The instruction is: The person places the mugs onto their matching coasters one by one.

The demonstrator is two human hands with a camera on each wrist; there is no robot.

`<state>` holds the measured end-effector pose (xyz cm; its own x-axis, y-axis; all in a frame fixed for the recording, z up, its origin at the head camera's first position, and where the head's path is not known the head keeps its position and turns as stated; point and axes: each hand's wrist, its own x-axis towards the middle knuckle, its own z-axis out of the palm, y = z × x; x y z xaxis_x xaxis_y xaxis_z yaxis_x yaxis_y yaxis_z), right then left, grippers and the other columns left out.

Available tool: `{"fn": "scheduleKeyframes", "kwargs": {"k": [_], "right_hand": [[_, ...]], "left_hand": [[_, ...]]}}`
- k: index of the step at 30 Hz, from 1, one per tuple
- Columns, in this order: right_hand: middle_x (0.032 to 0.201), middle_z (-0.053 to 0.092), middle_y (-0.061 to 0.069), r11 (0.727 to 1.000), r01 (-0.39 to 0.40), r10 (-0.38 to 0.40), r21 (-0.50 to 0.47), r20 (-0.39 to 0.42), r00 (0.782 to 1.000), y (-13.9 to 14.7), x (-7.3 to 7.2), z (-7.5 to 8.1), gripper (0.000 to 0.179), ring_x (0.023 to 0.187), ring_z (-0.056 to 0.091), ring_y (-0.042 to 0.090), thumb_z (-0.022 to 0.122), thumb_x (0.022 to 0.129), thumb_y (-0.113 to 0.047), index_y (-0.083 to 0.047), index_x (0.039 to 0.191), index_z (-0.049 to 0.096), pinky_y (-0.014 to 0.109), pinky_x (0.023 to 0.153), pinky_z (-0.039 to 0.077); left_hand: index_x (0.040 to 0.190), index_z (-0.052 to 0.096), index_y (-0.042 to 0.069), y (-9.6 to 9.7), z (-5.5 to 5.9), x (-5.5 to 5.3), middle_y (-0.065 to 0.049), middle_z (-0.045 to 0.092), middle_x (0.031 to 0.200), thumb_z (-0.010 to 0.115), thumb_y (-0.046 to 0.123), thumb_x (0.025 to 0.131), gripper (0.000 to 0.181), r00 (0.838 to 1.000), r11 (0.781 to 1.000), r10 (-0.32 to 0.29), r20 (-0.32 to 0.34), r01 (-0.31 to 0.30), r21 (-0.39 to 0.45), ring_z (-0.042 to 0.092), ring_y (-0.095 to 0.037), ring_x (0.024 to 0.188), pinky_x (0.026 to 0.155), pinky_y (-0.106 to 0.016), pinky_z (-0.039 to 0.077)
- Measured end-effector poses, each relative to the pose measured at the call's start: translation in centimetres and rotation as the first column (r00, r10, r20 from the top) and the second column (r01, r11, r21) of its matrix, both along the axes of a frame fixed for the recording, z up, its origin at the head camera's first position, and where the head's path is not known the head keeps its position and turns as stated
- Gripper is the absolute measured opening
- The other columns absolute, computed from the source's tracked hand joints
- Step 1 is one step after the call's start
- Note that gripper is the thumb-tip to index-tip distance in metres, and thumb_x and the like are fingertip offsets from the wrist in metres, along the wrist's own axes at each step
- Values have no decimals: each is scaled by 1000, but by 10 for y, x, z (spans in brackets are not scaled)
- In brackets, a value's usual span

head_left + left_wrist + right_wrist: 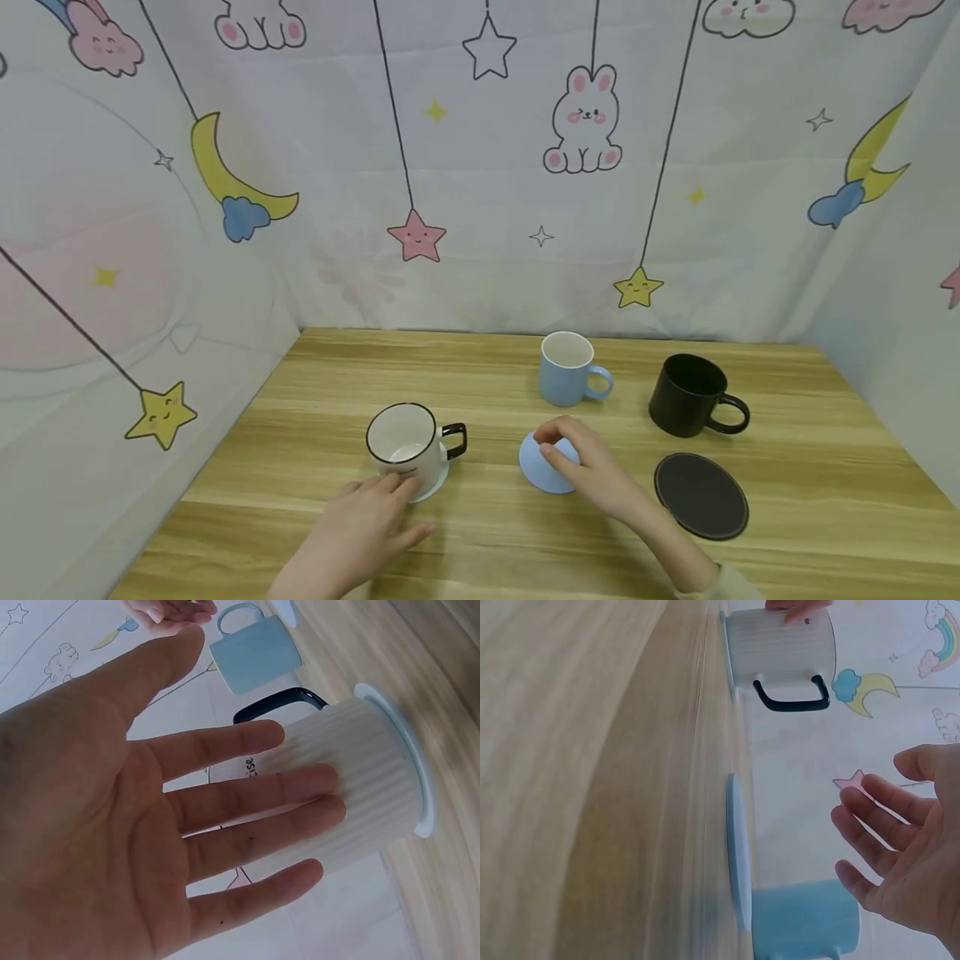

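Observation:
A white mug [401, 442] with a black rim and black handle stands on a pale round coaster [435, 489] at the left. My left hand [360, 529] is right at its near side; in the left wrist view the straight, spread fingers [240, 847] overlap the mug's ribbed wall [367, 772]. Over a light blue round coaster [542, 472] hovers my right hand [596, 471], its fingers loosely bent. The right wrist view shows that hand [911, 847] holding nothing, raised above the blue coaster [738, 847], which lies flat on the table.
Behind the blue coaster stands a light blue mug [564, 379], handle to the right. Farther right is a black mug [681, 402], with a black round coaster [701, 497] in front of it. A printed curtain [495, 275] borders the wooden table [337, 375] at the back and sides.

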<state>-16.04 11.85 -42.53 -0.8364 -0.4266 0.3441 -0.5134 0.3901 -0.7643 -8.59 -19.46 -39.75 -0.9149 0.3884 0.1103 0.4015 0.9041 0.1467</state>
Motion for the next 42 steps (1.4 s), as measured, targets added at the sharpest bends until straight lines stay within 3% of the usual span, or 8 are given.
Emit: {"fn": "scheduleKeyframes", "kwargs": {"k": [5,9,15,19,25,30,39,42], "right_hand": [[114,71,6,1000,17,-17,11,12,1000,5,-2,2,16,109,64,22,61,109,-12,-2,117,71,46,96,55],[114,72,6,1000,22,-22,18,25,999,7,-5,2,17,109,65,23,61,109,-12,-2,117,71,47,97,55],[112,71,8,999,42,-42,4,37,998,12,-7,2,16,108,64,21,61,108,-11,-1,116,71,47,96,54],[111,71,10,998,61,-61,4,21,998,17,-8,3,15,106,64,20,61,108,-10,-1,114,72,41,93,55],[111,70,5,994,106,-105,-2,20,994,25,-11,6,14,107,64,22,62,108,-10,-4,114,72,40,95,53],[112,70,0,993,120,-120,-7,18,993,30,-14,4,13,109,63,23,63,107,-10,-5,115,72,42,94,53],[114,70,3,990,143,-142,-5,35,989,35,-17,1,15,111,63,25,62,108,-11,-3,116,72,44,95,53],[115,69,6,986,169,-168,-6,65,984,38,-18,1,16,113,61,26,61,109,-11,-3,117,72,48,98,51]], "left_hand": [[126,71,10,6,2,-2,-12,72,127,78,47,96,49,999,999,-43,-4,42,-15,68,-34,119,95,-58,55],[122,71,13,10,2,-1,-6,73,117,78,47,95,44,993,995,-83,-79,78,-57,69,-29,114,91,-54,56],[118,72,15,19,2,-5,2,68,100,79,48,94,41,965,980,-177,-194,155,-121,67,-23,103,93,-45,56],[120,73,14,27,3,-8,3,66,96,80,47,94,43,951,970,-229,-208,206,-127,64,-21,94,91,-42,55],[123,73,12,38,4,-14,0,71,107,80,44,95,43,932,955,-286,-224,257,-150,69,-23,101,95,-44,57],[124,74,13,45,4,-20,0,72,110,81,42,95,42,911,945,-320,-260,288,-153,69,-22,99,91,-42,59],[123,74,12,56,-6,-34,0,72,110,81,38,95,39,896,936,-351,-270,330,-123,69,-19,98,83,-35,58],[121,73,12,60,-11,-40,0,71,107,82,37,94,38,882,929,-369,-292,349,-121,68,-18,95,79,-32,58]]}}
